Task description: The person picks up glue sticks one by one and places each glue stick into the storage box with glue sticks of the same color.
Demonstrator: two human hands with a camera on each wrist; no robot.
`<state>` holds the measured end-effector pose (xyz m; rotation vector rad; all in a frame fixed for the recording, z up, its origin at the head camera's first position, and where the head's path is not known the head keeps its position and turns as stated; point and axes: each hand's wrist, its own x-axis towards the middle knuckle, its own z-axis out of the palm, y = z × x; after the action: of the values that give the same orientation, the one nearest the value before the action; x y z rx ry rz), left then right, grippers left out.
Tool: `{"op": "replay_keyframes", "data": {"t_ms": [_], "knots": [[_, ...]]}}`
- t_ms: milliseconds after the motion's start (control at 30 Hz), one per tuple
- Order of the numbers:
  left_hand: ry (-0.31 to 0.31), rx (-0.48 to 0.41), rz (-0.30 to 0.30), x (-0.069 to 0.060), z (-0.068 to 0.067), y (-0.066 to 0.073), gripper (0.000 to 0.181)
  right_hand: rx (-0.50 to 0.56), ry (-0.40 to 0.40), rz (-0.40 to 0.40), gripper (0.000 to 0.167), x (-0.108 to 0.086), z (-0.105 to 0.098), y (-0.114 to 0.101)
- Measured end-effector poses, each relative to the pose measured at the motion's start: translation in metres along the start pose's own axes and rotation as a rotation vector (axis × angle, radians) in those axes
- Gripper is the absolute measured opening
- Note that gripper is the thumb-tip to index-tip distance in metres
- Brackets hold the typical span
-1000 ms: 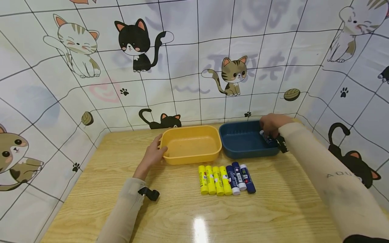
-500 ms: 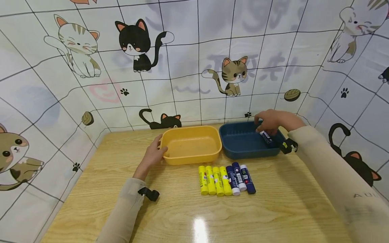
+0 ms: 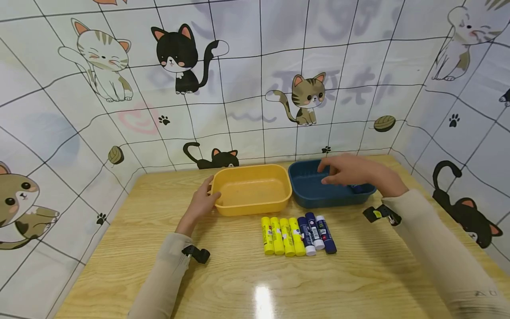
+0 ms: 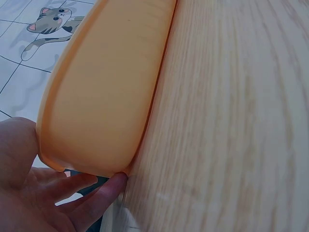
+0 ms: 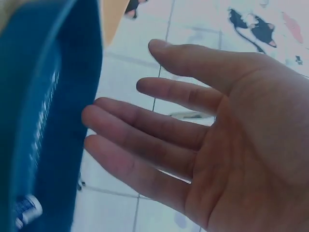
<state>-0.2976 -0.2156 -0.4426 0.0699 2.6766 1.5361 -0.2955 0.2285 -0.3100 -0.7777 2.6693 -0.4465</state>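
By the table's (image 3: 358,283) back edge, the left hand (image 3: 200,201) grips the yellow tub's (image 3: 255,208) left end. The right hand (image 3: 352,170), loose and holding nothing, is over the blue tub (image 3: 326,201). The glue stick (image 5: 28,209) inside looks light, hard, slippery: best pinched round its middle.

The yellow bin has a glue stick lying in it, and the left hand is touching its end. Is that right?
Not quite: the glue stick lies in the blue bin, as the right wrist view shows. The left hand is indeed touching the end of the yellow bin.
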Motion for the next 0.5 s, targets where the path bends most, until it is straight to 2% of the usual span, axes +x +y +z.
{"op": "replay_keyframes", "data": {"t_ms": [133,267,500], "knots": [[-0.001,0.009,-0.002,0.000,0.000,0.002,0.072,0.103,0.012,-0.078,0.040,-0.013,0.019,-0.002],[-0.011,0.019,0.004,0.001,0.001,0.001,0.072,0.181,-0.019,-0.134,0.039,-0.023,0.040,-0.002],[-0.002,0.021,0.002,0.000,0.000,0.000,0.073,0.264,-0.095,-0.111,0.040,-0.035,0.067,-0.007]]}}
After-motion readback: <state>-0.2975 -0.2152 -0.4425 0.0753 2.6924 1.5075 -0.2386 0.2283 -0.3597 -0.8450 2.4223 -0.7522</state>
